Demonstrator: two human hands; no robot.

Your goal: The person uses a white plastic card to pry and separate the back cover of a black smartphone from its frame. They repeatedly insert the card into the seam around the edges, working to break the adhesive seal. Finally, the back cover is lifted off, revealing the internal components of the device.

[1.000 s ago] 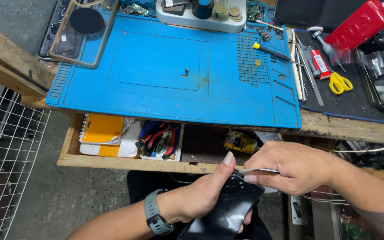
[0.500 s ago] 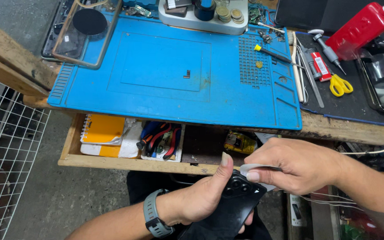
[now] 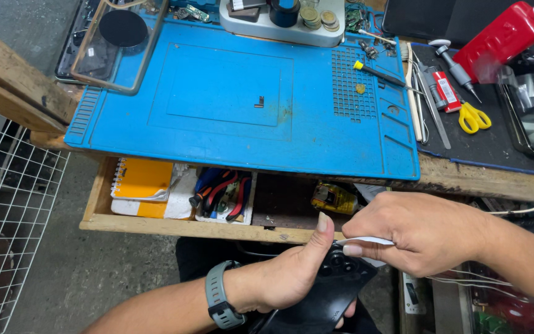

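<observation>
The left hand (image 3: 292, 278) gripped a black phone (image 3: 326, 297) firmly; the right hand (image 3: 415, 232) pinched a thin white tool (image 3: 366, 240), best kept flat against the phone's edge.

mats (image 3: 230, 93): 1 | scissors (image 3: 474, 116): 1 | notebooks (image 3: 143, 179): 1 | red bottles (image 3: 502, 34): 1

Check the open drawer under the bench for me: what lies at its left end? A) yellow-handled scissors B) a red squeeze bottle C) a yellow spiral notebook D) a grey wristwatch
C: a yellow spiral notebook lies at the left end of the drawer, beside the red-handled pliers; the scissors and red bottle are up on the bench.
</observation>
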